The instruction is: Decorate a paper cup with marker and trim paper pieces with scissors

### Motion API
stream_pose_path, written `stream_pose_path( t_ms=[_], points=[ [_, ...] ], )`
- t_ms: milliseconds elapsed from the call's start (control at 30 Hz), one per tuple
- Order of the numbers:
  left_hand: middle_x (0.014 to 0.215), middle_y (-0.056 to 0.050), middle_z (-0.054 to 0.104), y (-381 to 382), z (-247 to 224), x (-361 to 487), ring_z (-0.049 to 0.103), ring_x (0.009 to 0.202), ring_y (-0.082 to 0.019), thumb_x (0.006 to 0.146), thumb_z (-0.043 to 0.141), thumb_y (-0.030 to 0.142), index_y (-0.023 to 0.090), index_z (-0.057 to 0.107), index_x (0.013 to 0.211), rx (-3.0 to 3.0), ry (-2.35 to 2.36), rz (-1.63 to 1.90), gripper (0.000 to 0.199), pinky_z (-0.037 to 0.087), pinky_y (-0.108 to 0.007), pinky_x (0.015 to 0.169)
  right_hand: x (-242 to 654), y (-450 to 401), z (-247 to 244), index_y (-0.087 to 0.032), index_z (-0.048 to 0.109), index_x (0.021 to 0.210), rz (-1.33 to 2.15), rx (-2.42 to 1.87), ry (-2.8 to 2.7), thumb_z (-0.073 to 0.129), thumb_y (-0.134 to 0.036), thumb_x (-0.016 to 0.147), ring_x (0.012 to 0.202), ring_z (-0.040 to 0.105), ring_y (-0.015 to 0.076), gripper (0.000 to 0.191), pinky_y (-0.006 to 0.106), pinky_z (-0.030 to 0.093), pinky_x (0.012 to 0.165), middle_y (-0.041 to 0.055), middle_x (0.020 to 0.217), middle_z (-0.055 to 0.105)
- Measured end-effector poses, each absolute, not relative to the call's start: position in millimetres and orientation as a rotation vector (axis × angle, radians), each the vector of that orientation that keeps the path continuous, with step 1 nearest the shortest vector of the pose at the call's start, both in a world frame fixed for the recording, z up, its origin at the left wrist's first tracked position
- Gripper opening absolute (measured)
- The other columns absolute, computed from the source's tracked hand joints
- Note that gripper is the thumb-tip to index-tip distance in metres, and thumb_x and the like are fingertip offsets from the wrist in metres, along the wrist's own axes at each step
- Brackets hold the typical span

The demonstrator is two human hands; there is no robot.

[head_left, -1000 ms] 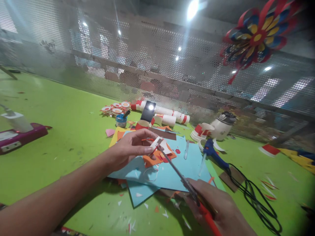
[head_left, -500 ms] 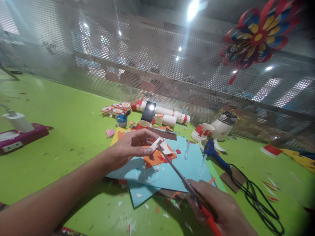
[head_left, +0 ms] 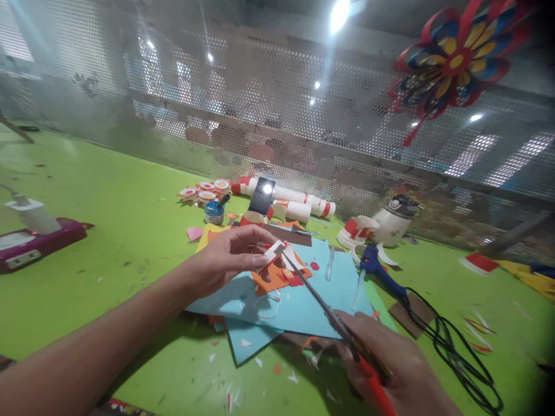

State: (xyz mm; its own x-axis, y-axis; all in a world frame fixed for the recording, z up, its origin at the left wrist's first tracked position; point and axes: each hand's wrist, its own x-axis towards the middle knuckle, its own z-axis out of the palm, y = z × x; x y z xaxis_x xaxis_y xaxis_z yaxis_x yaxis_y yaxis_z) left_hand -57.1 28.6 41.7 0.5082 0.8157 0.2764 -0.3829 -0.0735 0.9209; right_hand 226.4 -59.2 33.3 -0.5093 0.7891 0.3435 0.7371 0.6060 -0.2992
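Note:
Between the thumb and fingers of my left hand (head_left: 229, 254) is a small white paper piece (head_left: 273, 253) with red on its edge. My right hand (head_left: 385, 358) is wrapped round the red-handled scissors (head_left: 318, 300), whose blade tips touch the white piece. Under both lies light blue paper (head_left: 234, 294), with orange paper (head_left: 271, 277) and small red bits on top of it.
A blue glue gun (head_left: 377, 266) with a black cord lies at the right. Behind are a phone (head_left: 261, 196), a blue jar (head_left: 214, 212), white-and-red paper rolls (head_left: 295, 195) and cups (head_left: 358, 231). A purple power strip (head_left: 43, 242) sits left. Paper scraps litter the front.
The white piece has turned slightly in my left hand, and the scissor tips have shifted a little with it. My right hand has moved slightly to the right.

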Motion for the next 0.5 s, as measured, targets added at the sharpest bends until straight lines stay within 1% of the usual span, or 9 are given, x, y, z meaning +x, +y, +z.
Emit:
stream_pose_path(
  t_ms=[167,267,333,400,500],
  points=[
    [0.089,-0.006,0.069,28.5,42.0,-58.0,0.065,0.075,-0.015,0.075,0.077,0.023,0.015,0.067,0.1,1.288,0.411,1.06,0.028,0.052,-0.028,0.069,226.6,-55.9,34.7,-0.02,0.059,0.124,0.158,-1.226,-2.409,0.051,-0.031,0.094,0.076,0.066,0.0198,0.033,0.028,0.055,0.065,0.0037,0.078,0.063],
    [0.087,-0.005,0.069,27.8,42.5,-57.8,0.066,0.074,-0.015,0.076,0.076,0.024,0.015,0.066,0.102,1.303,0.405,1.041,0.029,0.052,-0.027,0.069,226.4,-56.4,34.8,-0.02,0.059,0.124,0.144,-1.246,-2.413,0.051,-0.031,0.094,0.082,0.067,0.0214,0.033,0.028,0.055,0.064,0.0055,0.081,0.065],
    [0.09,-0.006,0.07,27.6,42.1,-58.1,0.067,0.076,-0.016,0.076,0.076,0.024,0.015,0.066,0.102,1.314,0.41,1.035,0.029,0.052,-0.027,0.07,226.7,-57.7,34.8,-0.021,0.06,0.123,0.131,-1.244,-2.407,0.051,-0.031,0.093,0.084,0.068,0.022,0.033,0.028,0.056,0.064,0.0069,0.086,0.067],
    [0.094,-0.008,0.071,27.9,41.2,-58.6,0.068,0.078,-0.017,0.076,0.076,0.023,0.015,0.066,0.103,1.317,0.425,1.033,0.029,0.052,-0.027,0.072,226.9,-59.1,34.6,-0.022,0.061,0.123,0.121,-1.27,-2.403,0.052,-0.031,0.093,0.086,0.068,0.0218,0.033,0.029,0.057,0.069,0.0076,0.091,0.068],
    [0.097,-0.01,0.071,28.6,39.6,-58.4,0.068,0.08,-0.017,0.077,0.074,0.021,0.015,0.065,0.104,1.31,0.423,1.021,0.029,0.053,-0.028,0.073,226.2,-59.7,33.4,-0.022,0.063,0.121,0.144,-1.291,-2.426,0.056,-0.031,0.09,0.082,0.068,0.0212,0.032,0.029,0.056,0.069,0.0071,0.088,0.069]
  ],
)
